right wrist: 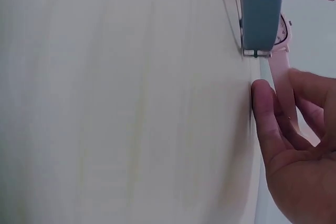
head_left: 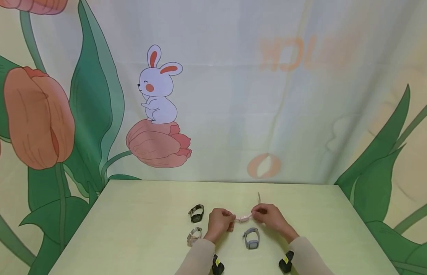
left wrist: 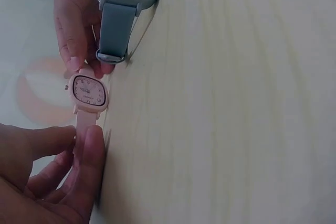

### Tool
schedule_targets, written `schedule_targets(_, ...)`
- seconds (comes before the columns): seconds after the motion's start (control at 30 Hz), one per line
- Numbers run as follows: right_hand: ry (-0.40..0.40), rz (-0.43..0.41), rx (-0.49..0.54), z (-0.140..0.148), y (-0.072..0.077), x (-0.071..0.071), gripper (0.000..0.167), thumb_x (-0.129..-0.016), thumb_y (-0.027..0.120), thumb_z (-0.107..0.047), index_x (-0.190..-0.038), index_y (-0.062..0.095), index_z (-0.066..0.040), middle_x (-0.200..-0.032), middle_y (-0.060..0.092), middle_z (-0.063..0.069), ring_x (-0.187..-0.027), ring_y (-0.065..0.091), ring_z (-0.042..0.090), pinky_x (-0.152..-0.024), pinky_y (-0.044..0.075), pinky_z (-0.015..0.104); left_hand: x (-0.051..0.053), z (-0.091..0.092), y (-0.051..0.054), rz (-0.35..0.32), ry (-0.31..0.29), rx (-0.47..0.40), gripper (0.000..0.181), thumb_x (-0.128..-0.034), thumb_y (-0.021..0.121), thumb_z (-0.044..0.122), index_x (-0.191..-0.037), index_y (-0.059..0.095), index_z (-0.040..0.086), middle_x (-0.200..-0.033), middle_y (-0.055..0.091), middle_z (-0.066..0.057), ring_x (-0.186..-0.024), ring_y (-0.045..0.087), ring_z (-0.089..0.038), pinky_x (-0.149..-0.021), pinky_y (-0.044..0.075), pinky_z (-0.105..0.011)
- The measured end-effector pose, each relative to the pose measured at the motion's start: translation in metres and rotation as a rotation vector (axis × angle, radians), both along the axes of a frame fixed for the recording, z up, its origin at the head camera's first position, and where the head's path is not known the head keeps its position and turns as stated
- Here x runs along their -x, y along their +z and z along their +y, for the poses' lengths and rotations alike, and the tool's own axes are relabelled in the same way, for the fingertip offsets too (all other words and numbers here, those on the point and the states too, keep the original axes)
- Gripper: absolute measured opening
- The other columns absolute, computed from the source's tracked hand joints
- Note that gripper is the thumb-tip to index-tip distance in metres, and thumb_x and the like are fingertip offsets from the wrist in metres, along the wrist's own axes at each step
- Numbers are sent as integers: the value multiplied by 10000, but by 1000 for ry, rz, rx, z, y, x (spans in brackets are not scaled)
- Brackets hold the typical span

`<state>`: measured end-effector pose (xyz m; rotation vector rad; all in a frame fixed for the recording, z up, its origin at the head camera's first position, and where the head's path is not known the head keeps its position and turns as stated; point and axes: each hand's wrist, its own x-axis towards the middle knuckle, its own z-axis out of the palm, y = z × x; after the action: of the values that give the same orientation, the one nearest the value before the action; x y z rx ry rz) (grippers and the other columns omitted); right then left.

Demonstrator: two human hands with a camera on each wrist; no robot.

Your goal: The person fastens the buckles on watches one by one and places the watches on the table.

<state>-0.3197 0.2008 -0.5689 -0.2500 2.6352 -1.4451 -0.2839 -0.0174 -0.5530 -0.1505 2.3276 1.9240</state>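
my left hand [head_left: 220, 223] and right hand [head_left: 271, 219] each pinched the strap [left wrist: 86, 121] of the pink watch [head_left: 244, 219], which spanned the gap between them, over the surface [head_left: 141, 229]. it looked light, strap soft and bendy, case [left wrist: 87, 107] stiff, so i judged the strap the place to hold, clear of the dial [left wrist: 89, 90]. my forearms [head_left: 199, 256] reached forward, angled inward. nearer me sat a blue-grey watch [head_left: 252, 244]; leftward, a black watch [head_left: 197, 218] and a pale watch [head_left: 191, 240].

A pale yellow table [head_left: 130, 229] carries a black watch [head_left: 197, 218], a beige watch [head_left: 191, 240] and a blue-grey watch [head_left: 252, 244].
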Motion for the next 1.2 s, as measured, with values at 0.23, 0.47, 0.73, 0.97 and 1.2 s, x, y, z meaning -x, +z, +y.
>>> schedule_targets(0.23,-51,-42,181,-7,8,-7,146,-942,632,-49,-1005,686,71,-911,727,160,-828,713,177,-713,598,280,-3,0,4,78,24,43,56,-878,694,28,-852,698,-22,-737,719,-150,-569,703,-205,-550,580,-301)
schedule_targets(0.47,-91,-34,290,-9,13,-11,208,-971,582,-32,-1105,654,111,-1016,705,224,-866,726,201,-749,597,274,-5,2,9,226,41,184,87,-885,725,119,-831,711,52,-702,706,-65,-571,661,-143,-520,514,-225)
schedule_targets(0.73,-125,20,320,-15,32,-23,230,-975,587,-63,-1141,660,80,-1044,694,227,-876,728,194,-771,593,273,-10,4,21,419,115,339,100,-889,732,171,-797,721,135,-699,705,26,-588,580,-14,-559,467,-192)
schedule_targets(0.97,-193,63,396,-24,53,-37,215,-959,604,-34,-1129,675,78,-1077,696,254,-866,740,224,-793,589,354,-18,5,38,407,146,177,78,-893,706,110,-832,661,127,-792,712,-35,-652,691,-101,-556,513,-194)
schedule_targets(1.2,-212,97,523,-30,75,-47,256,-951,619,-42,-1164,656,95,-1072,700,189,-854,729,122,-784,595,337,-22,2,51,376,156,10,212,-890,718,131,-930,516,81,-902,723,-55,-771,721,-147,-603,528,-218)
